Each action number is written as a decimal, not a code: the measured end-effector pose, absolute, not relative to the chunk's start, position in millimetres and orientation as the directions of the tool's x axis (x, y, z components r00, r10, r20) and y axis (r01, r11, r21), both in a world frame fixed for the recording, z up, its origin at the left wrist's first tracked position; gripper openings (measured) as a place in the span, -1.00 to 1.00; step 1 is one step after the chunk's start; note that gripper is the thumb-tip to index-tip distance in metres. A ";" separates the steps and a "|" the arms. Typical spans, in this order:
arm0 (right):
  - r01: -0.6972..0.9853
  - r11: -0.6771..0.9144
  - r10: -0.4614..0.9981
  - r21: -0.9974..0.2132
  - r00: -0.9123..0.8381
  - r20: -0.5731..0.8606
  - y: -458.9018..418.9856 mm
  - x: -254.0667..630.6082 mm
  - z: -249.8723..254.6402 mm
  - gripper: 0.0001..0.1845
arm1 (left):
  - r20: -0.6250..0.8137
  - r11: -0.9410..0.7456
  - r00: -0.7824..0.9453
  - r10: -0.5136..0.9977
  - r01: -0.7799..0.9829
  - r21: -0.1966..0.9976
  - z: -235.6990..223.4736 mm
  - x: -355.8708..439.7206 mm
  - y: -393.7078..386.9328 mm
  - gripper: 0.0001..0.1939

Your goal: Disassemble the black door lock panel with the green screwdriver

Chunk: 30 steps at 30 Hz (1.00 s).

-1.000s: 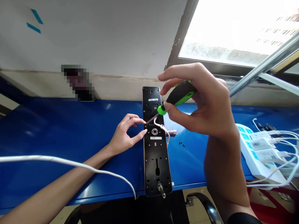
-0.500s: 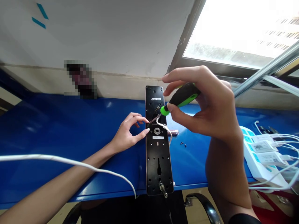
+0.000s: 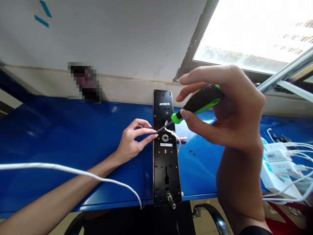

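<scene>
My right hand [image 3: 227,107] grips a black-and-green screwdriver [image 3: 201,101] by its handle, the shaft slanting down to the left. Its tip meets the left edge of a long black door lock panel [image 3: 168,168], which lies lengthwise away from me. My left hand [image 3: 133,138] pinches thumb and index finger around that tip; anything small between them is too small to make out. A white wire bundle [image 3: 176,136] comes out of the panel's middle and hangs over its right side. A metal post [image 3: 171,200] sticks up at the near end.
Several small black screws [image 3: 192,152] lie on the blue table [image 3: 97,137] right of the panel, near a wrapped reddish piece [image 3: 182,139]. A white power strip [image 3: 274,176] with plugged-in adapters stands at the right. A white cable [image 3: 73,169] crosses above my left forearm.
My left thumb and index finger have closed together at the screwdriver tip. My right hand, with the screwdriver, has shifted right and the shaft lies flatter. The view has moved slightly.
</scene>
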State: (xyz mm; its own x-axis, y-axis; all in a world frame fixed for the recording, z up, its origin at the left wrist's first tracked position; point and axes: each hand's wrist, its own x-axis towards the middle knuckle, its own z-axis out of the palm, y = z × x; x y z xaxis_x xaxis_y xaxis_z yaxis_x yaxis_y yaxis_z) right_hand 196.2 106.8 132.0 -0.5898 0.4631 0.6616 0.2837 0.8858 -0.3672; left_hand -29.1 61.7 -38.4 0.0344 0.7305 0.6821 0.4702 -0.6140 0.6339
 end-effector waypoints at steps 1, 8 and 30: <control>0.298 0.879 0.476 -0.371 -0.589 0.654 106.7 197.0 132.6 -0.51 | 0.698 -0.626 0.036 0.715 0.477 0.617 -37.3 -28.7 61.4 -0.91; 0.351 0.860 0.506 -0.370 -0.673 0.540 103.4 217.6 150.3 -0.46 | 0.729 -0.668 0.139 0.671 0.540 0.512 -17.8 -27.1 57.2 -0.95; 0.708 0.600 0.779 -0.372 -0.623 0.072 134.0 328.0 152.2 -0.62 | -0.156 -0.744 0.791 0.591 0.610 0.274 37.0 118.1 140.4 -0.73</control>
